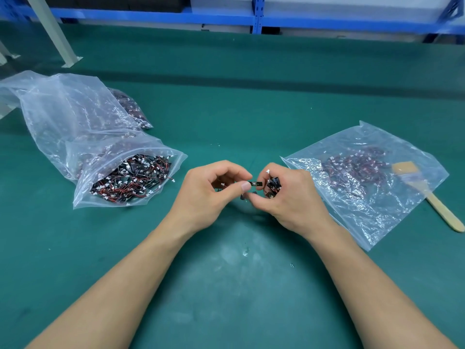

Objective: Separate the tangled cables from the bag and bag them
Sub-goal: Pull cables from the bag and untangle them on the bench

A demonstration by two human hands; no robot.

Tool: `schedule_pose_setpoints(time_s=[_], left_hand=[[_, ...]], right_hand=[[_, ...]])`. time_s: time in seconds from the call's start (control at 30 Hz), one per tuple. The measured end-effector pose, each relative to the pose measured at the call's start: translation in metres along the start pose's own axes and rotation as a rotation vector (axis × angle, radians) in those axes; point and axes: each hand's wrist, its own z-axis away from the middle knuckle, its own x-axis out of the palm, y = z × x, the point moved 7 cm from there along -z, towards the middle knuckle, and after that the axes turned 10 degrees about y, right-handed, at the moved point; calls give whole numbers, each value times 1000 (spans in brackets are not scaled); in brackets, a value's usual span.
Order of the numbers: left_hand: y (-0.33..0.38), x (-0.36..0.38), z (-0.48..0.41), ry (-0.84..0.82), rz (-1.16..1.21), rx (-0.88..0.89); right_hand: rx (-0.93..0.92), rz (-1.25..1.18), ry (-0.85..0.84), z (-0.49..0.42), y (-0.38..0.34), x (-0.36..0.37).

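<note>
Brush (438, 207) bristles blurred through right bag (364, 222); rear bag (132, 108) mostly hidden

A green worktop (226, 285) fills most of the view, with a pale scuffed patch (241, 255) and a few tiny white specks near its middle. A brush (442, 210) with a light wooden handle lies flat at the right side, its handle pointing toward the near right edge. Beyond the far edge stands a blue metal rack (256, 18). A pale slanted post (52, 31) stands at the far left.
</note>
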Motion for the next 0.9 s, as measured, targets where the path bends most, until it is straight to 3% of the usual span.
schedule_pose_setpoints(time_s=[0.23,0.37,0.5,0.6,0.73,0.9], left_hand=[[3,-47,-14,-68,-186,23],[-3,-46,-6,-282,-283,-11],[-21,-41,6,-531,-367,-209],[-29,-42,12,-625,-413,-293],[-28,-41,10,-619,-470,-251],[-15,-50,-4,-410,-410,-83]], right_hand=[[77,-53,-2,-1,8,-3],[94,-59,-28,0,8,0],[84,-66,-55,2,6,3],[89,-81,-81,4,5,7],[79,-91,-124,7,2,13],[58,-80,-182,8,-1,20]])
